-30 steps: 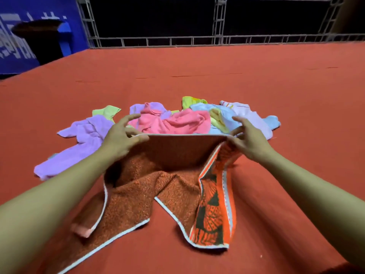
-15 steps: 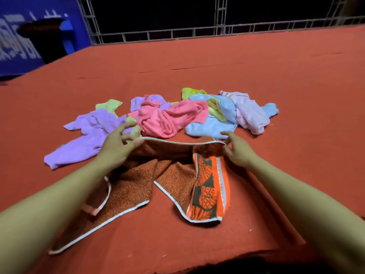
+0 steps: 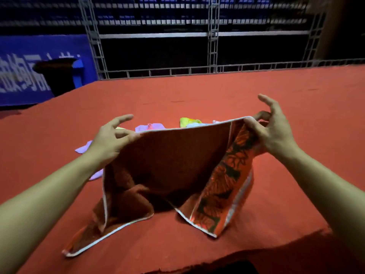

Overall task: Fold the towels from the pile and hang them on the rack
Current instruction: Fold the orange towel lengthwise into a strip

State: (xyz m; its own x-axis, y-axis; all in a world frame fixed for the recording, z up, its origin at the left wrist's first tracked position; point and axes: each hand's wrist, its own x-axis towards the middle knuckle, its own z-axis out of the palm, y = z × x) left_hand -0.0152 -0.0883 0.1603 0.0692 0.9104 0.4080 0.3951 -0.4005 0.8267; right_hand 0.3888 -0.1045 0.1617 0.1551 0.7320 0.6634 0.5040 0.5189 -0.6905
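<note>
Towel lifted by its top hem, pile waiting behind

Towels are the business here, and the bench (image 3: 256, 91), draped in red cloth, carries all of them. An orange-brown towel (image 3: 167, 161) hangs between the two hands, its top hem running side to side from one to the other, its lower corners dragging on the bench toward the person. Beyond the hands lies the pile (image 3: 189, 122) of pastel towels, mostly hidden. The left hand (image 3: 112, 141) pinches one top corner, other fingers spread; the right hand (image 3: 270, 131) pinches the opposite corner likewise. No rack shows.
</note>
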